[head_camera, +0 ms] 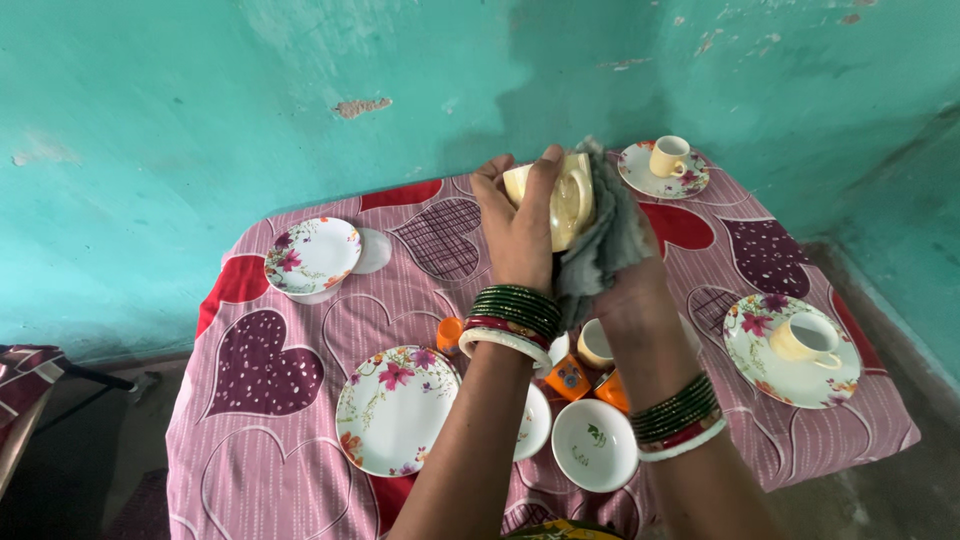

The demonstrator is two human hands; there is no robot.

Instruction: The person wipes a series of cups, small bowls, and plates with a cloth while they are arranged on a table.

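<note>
Bangled wrists rise from the bottom edge over a white bowl (594, 444) and a flowered plate (395, 408) on the table (260, 440). Left hand (520, 225) grips a cream cup (560, 200) above the table, near the wall. Right hand (625, 270) clutches a grey cloth (605, 240) pressed against the cup.

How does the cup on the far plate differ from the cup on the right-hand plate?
The far cup stands upright on a small floral plate at the table's back corner; the right-hand cup tilts on a larger floral plate near the right edge and shows its opening. Both are pale yellow with a handle.
</note>
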